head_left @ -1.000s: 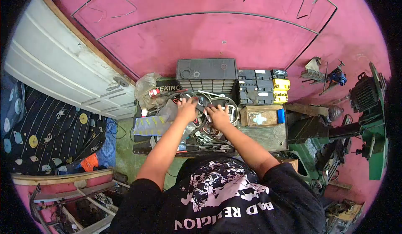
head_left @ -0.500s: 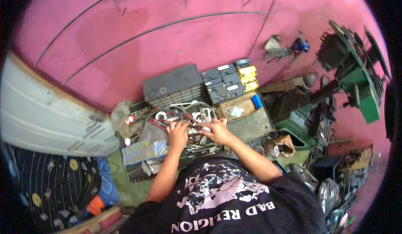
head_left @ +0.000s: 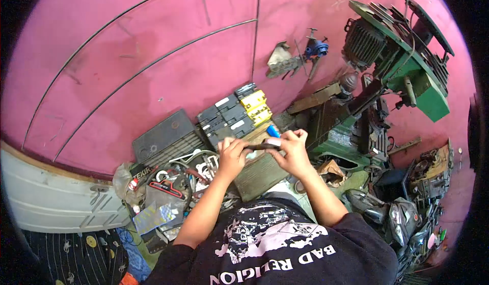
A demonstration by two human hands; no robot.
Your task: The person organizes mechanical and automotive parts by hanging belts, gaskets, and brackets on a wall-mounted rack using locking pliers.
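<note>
My left hand (head_left: 232, 158) and my right hand (head_left: 291, 153) are raised over a wooden board (head_left: 254, 179). Between them stretches a dark, narrow piece (head_left: 258, 146), whose exact kind I cannot make out. The left fingers close on one end of it, and the right thumb and fingers pinch the other. Just behind the right hand lies a blue object (head_left: 273, 131). To the left, a cluttered heap of tools holds a red and black tool (head_left: 167, 188), hoses and metal parts.
Black cases (head_left: 224, 115) and yellow cases (head_left: 256, 107) stand against the pink wall, beside a dark lidded box (head_left: 163, 135). A green machine (head_left: 423, 88) rises at the right. Metal parts and bags (head_left: 405, 221) crowd the floor below it.
Both hands have come up out of the tool heap and moved right over the wooden board, now holding the dark piece between them. The view has turned to the right.
</note>
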